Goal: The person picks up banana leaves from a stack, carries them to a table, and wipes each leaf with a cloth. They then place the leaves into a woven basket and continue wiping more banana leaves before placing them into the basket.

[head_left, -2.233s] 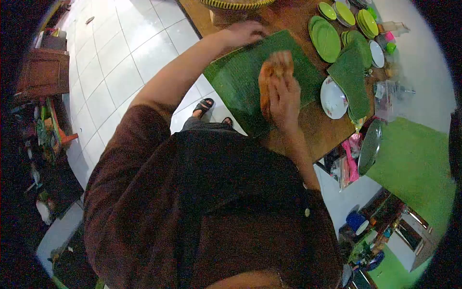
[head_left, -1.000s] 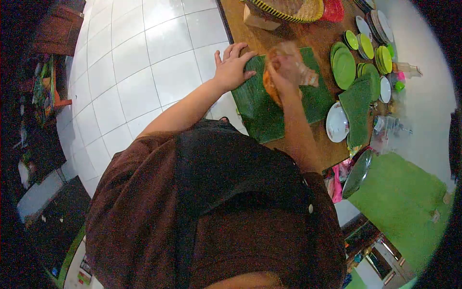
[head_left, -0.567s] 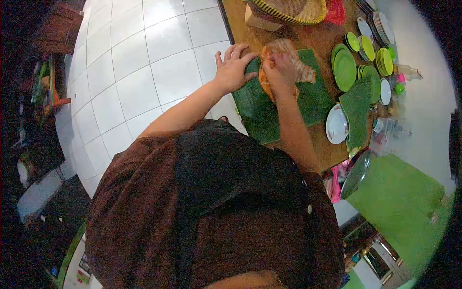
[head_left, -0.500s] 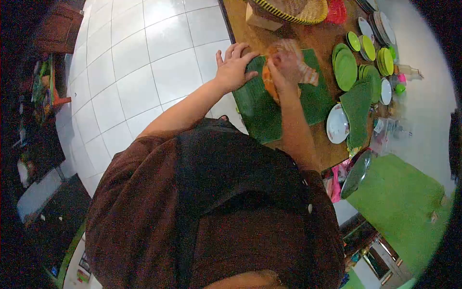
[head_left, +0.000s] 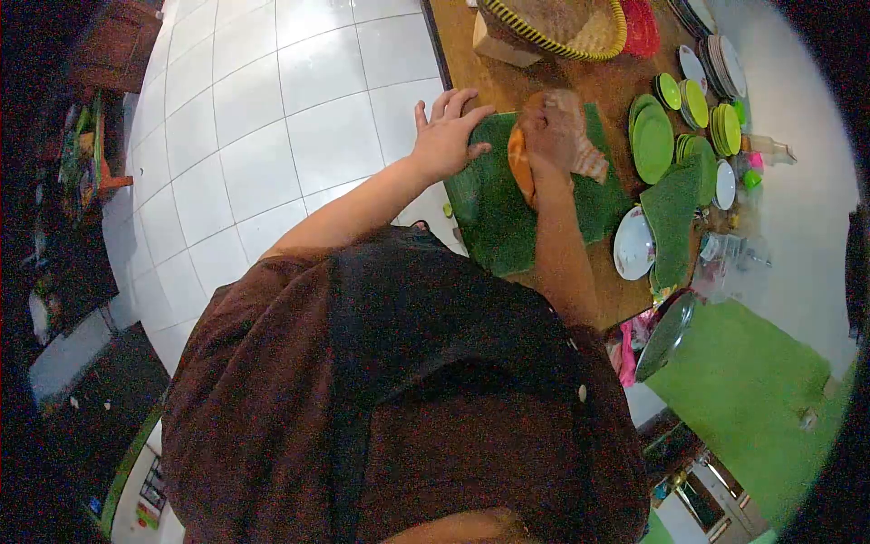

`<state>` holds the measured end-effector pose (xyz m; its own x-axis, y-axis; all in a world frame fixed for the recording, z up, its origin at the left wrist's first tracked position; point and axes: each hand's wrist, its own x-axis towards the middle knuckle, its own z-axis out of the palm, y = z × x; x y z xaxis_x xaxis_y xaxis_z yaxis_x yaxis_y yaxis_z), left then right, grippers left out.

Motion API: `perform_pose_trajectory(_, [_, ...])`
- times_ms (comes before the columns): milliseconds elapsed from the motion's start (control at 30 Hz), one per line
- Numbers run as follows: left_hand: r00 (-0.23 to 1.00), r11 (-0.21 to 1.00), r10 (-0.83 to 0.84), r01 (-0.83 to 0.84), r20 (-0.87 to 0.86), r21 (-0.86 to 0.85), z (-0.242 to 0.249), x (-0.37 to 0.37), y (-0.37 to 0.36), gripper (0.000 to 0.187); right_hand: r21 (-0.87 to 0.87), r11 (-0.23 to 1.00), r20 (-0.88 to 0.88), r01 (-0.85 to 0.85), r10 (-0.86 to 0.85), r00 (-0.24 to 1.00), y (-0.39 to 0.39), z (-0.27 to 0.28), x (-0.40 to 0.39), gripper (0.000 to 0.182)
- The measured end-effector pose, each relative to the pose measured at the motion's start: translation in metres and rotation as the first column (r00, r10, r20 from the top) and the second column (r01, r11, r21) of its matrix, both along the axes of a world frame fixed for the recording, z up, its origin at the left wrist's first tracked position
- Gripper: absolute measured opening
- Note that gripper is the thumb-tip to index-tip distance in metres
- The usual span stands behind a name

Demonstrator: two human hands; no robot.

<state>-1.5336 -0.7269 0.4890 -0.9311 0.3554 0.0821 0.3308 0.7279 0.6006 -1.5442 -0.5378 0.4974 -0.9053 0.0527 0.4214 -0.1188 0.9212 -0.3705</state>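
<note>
A large green banana leaf (head_left: 594, 213) lies flat across the near part of the wooden table. My left hand (head_left: 446, 138) rests at the leaf's left edge, fingers spread and thumb on the green surface. Bunched on the leaf is an orange and white patterned cloth (head_left: 591, 163), blurred by motion. My right hand (head_left: 549, 136) is closed over this cloth and presses it down; its fingertips are smeared and partly hidden.
A woven basket (head_left: 589, 34) with a yellow-black rim stands at the far end, near a red item (head_left: 641, 27). Along the right are green plates (head_left: 652, 140), a white plate (head_left: 633, 245) and another leaf piece (head_left: 671, 218). White floor tiles (head_left: 245, 127) lie left of the table.
The view has shifted slightly. My right hand and the cloth stay on the leaf, with the cloth's bunched shape a little different. My left hand still holds at the leaf's edge.
</note>
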Motion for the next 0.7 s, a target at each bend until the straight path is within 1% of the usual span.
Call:
perform_pose_trajectory(33, [1.0,1.0,-0.002,0.002,-0.01,0.003,-0.001,0.0,0.0,0.06,0.046,0.996,-0.03,-0.083,0.084,0.996,-0.015,0.007,0.01,0.024])
perform_pose_trajectory(100, [1.0,1.0,-0.003,0.003,0.011,-0.012,0.003,-0.001,0.0,0.06,0.097,0.982,-0.048,-0.16,0.165,0.985,-0.037,0.02,0.016,0.024])
perform_pose_trajectory(133, [1.0,0.999,-0.003,0.004,0.03,-0.032,0.004,0.0,-0.001,0.06,-0.017,0.993,0.218,-0.118,0.119,0.969,-0.047,0.029,0.016,0.033])
perform_pose_trajectory(167, [0.999,0.999,-0.005,0.006,0.033,-0.032,0.003,0.001,0.0,0.06,-0.117,0.992,0.47,-0.046,0.096,0.877,-0.052,0.033,0.016,0.043])
perform_pose_trajectory(200, [1.0,1.0,0.003,-0.003,0.024,-0.014,0.002,0.001,0.001,0.059,-0.119,0.992,0.469,-0.047,0.098,0.878,-0.047,0.025,0.011,0.043])
perform_pose_trajectory(233, [1.0,1.0,0.008,-0.008,0.017,0.003,0.001,0.001,0.0,0.059,-0.049,0.999,0.304,0.011,0.004,0.953,-0.037,0.01,0.005,0.032])
perform_pose_trajectory(267, [1.0,1.0,0.003,-0.003,0.015,0.003,0.002,0.002,-0.001,0.059,0.011,0.996,0.121,0.086,-0.086,0.989,-0.025,0.0,0.002,0.022])
perform_pose_trajectory(300, [1.0,1.0,0.003,-0.003,0.013,0.009,0.003,0.002,-0.001,0.059,0.014,0.996,0.115,0.09,-0.091,0.989,-0.01,-0.005,0.001,0.022])
perform_pose_trajectory(367, [1.0,1.0,0.002,-0.002,0.007,0.018,0.005,0.002,0.0,0.06,0.159,0.986,0.115,0.041,-0.06,0.992,0.005,0.005,0.0,0.04])
perform_pose_trajectory(400, [1.0,1.0,0.002,-0.002,0.006,0.016,0.005,0.002,0.0,0.06,0.16,0.986,0.112,0.046,-0.064,0.992,0.005,0.005,0.002,0.04])
perform_pose_trajectory(433, [1.0,1.0,0.001,-0.001,0.008,0.014,0.004,0.002,0.0,0.061,-0.053,0.992,0.38,0.118,-0.089,0.921,-0.012,0.026,0.008,0.041])
perform_pose_trajectory(467, [1.0,1.0,-0.004,0.004,0.007,0.016,0.003,0.0,0.0,0.061,-0.236,0.942,0.619,0.24,-0.045,0.784,-0.027,0.037,0.011,0.041])
perform_pose_trajectory(500, [1.0,1.0,0.004,-0.004,0.004,-0.008,0.001,0.0,0.0,0.063,-0.234,0.94,0.621,0.247,-0.051,0.782,-0.04,0.032,0.011,0.041])
perform_pose_trajectory(533, [1.0,0.999,0.01,-0.009,0.002,-0.031,0.0,0.0,0.0,0.064,-0.118,0.989,0.541,0.093,-0.014,0.841,-0.054,0.024,0.011,0.041])
perform_pose_trajectory(567, [1.0,1.0,0.002,-0.001,0.005,-0.031,-0.001,0.001,0.001,0.064,0.017,0.998,0.463,-0.056,0.042,0.885,-0.06,0.021,0.012,0.041])
perform_pose_trajectory(600, [1.0,0.999,0.006,-0.006,0.007,-0.033,-0.001,0.001,0.001,0.066,0.015,0.999,0.463,-0.048,0.036,0.886,-0.058,0.021,0.015,0.041])
perform_pose_trajectory(633, [1.0,0.999,0.012,-0.012,0.005,-0.037,0.0,-0.001,0.0,0.067,0.145,0.985,0.214,-0.09,0.057,0.975,-0.056,0.023,0.02,0.03])
perform_pose_trajectory(700, [1.0,1.0,0.003,-0.003,0.007,-0.02,0.004,0.002,-0.002,0.068,0.247,0.966,-0.021,-0.08,0.088,0.996,-0.032,0.011,0.017,0.024])
